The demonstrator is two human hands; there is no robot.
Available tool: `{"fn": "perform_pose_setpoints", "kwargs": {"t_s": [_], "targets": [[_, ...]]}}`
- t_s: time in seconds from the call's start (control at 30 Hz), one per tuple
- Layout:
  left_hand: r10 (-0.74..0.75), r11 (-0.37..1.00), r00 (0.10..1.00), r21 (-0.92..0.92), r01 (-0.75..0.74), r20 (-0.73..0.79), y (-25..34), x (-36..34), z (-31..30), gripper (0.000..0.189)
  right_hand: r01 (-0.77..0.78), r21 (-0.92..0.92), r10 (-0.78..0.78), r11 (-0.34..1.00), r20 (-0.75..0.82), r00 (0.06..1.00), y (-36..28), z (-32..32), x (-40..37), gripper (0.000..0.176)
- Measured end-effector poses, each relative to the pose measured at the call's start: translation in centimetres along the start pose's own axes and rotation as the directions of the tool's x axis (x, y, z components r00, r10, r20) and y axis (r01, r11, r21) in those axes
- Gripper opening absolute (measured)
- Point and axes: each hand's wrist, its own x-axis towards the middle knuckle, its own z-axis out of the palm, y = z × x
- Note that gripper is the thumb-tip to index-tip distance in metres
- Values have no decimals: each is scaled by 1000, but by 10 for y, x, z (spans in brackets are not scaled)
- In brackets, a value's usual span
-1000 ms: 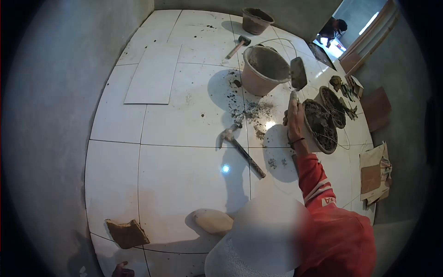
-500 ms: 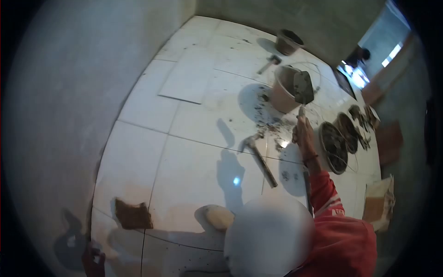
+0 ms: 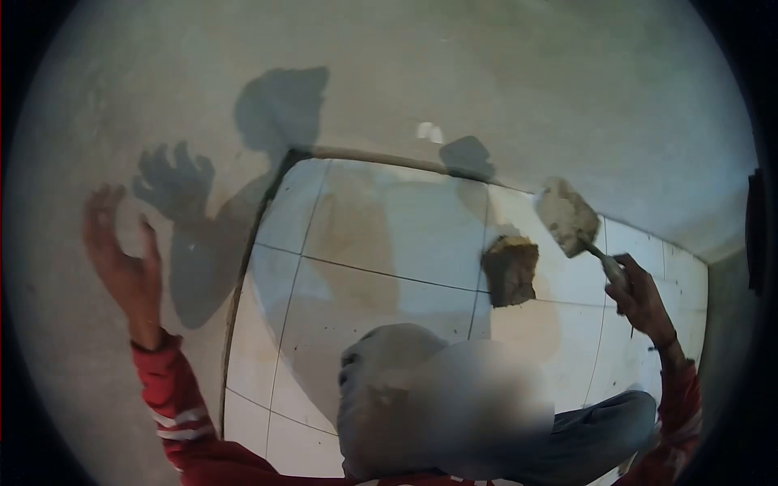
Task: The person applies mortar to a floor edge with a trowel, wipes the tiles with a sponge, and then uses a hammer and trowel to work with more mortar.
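Observation:
My left hand [image 3: 126, 263] is raised in front of the wall at the left, fingers spread and curved, holding nothing. On the right, my right hand [image 3: 640, 300] is wrapped round the handle of a trowel [image 3: 570, 217], whose blade points up and left and carries greyish mortar. A brown, rough-edged piece [image 3: 511, 271] lies on the white floor tiles, left of and below the trowel blade. A blurred pale round shape hides part of the view at the bottom centre.
Grey walls [image 3: 381, 97] rise behind the tiled floor [image 3: 381, 300] and meet it along a dark edge. My bent legs [image 3: 600, 433] are at the bottom. Shadows of a head and a hand fall on the wall.
The view has swung left to the wall corner, so the buckets and hammer are out of sight. My left hand has come up, open. The trowel is still in my right hand.

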Motion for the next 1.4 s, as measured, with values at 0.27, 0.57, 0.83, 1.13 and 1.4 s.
{"fn": "perform_pose_setpoints", "kwargs": {"t_s": [0.27, 0.57, 0.83, 1.13, 1.4], "targets": [[211, 450, 973, 874, -183, 95, -207, 27, -12, 47, 275, -36, -255, 961, 277, 926, -124, 195, 249, 46], [221, 572, 972, 818, -64, -79, -187, 58, 3, 61, 107, 218, -192, 970, 420, 887, -191, 324, 346, 44], [308, 572, 946, 814, -103, -97, -173, 60, 5, 81, 253, 138, -285, 958, 585, 759, -204, 331, 453, 41], [57, 640, 997, 769, -2, -45, -145, 63, 4, 84, 297, 126, -314, 947, 564, 764, -213, 340, 466, 49], [66, 573, 998, 819, -25, -16, -150, 63, 6, 88, 283, 144, -313, 948, 568, 761, -210, 366, 492, 38]]}}
